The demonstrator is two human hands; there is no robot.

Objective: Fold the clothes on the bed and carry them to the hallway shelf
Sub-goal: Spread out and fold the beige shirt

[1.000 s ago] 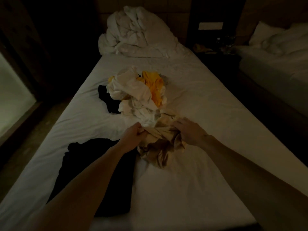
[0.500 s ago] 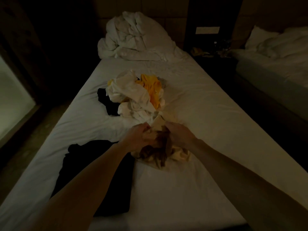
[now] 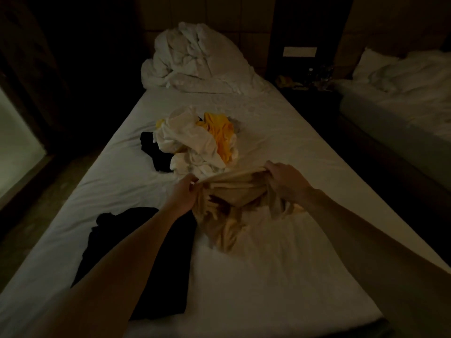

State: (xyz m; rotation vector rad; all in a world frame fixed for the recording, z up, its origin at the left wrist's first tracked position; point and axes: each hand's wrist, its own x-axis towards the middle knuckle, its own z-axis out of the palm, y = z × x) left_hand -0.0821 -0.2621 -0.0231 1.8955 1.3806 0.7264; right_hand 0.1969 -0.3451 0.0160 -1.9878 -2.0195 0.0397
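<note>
A beige garment (image 3: 231,206) hangs crumpled between my two hands over the white bed (image 3: 280,276). My left hand (image 3: 184,195) pinches its left edge, and my right hand (image 3: 284,181) grips its right edge a little higher. Its lower part rests bunched on the sheet. Behind it lies a pile of white clothes (image 3: 192,142) with a yellow garment (image 3: 220,135) on its right side and a black piece (image 3: 152,150) on its left. A flat black garment (image 3: 136,252) lies under my left forearm.
A bunched white duvet (image 3: 195,59) fills the head of the bed. A dark nightstand (image 3: 310,81) with small items stands at the right, and a second bed (image 3: 402,93) beyond it. Dark floor (image 3: 56,186) runs along the left.
My hands have moved apart, pulling the top edge of the beige garment taut between them. It has lifted off the pile and opened out from a tight bundle.
</note>
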